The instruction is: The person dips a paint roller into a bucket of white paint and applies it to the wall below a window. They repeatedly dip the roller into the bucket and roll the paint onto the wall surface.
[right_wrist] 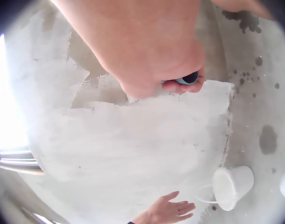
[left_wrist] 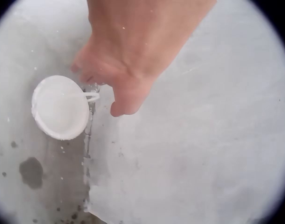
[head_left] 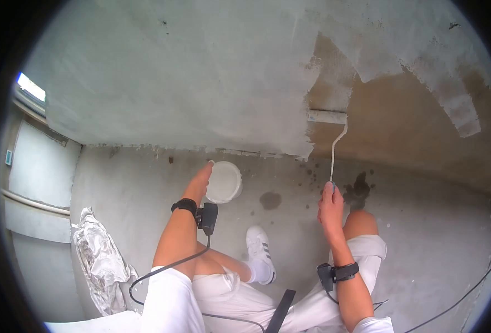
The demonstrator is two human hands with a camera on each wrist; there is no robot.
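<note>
In the head view my right hand point(head_left: 331, 208) grips the handle of a paint roller point(head_left: 327, 116). Its bent metal frame reaches up to the whitish roller, which lies against the wall where pale coating borders bare brown surface. The dark end of the roller handle point(right_wrist: 191, 78) pokes out of my fist in the right wrist view. My left hand point(head_left: 200, 180) hangs beside a white bucket point(head_left: 240, 180) with pale contents. Seen from the right wrist, the left hand point(right_wrist: 168, 211) has straight, spread fingers and holds nothing. The bucket's handle point(left_wrist: 92, 96) tilts out toward the wall.
The wall point(head_left: 201, 83) is mostly coated pale, with a brown patch point(head_left: 390, 116) at right. A crumpled whitish sheet point(head_left: 101, 266) lies on the floor at left. Damp spots point(head_left: 270, 200) mark the concrete. A white shoe point(head_left: 259, 252) stands below the bucket, and cables trail from the wrists.
</note>
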